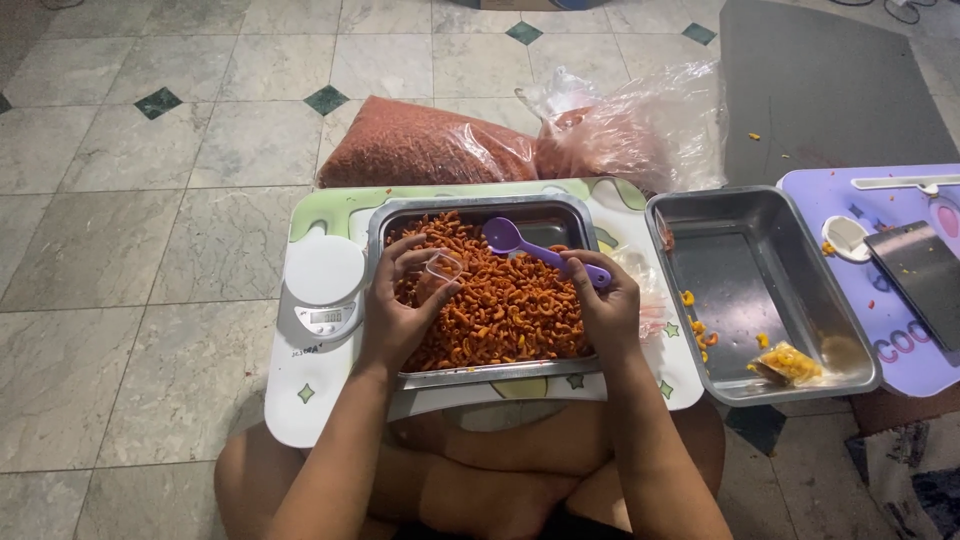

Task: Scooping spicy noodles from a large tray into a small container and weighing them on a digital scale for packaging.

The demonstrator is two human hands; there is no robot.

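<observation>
A tray of snacks [500, 300] sits centred on the surface [300, 410]. The scale [324, 285] lies at its nine o'clock, a second tray [760, 290] at three o'clock, and the bags [520, 140] at twelve o'clock on the floor [150, 200].

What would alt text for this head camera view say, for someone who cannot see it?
Seen from above, a seated person's left hand holds a small clear cup and the right hand a purple scoop over a steel tray of orange curled snacks. A white scale sits left; a nearly empty steel tray sits right.
</observation>
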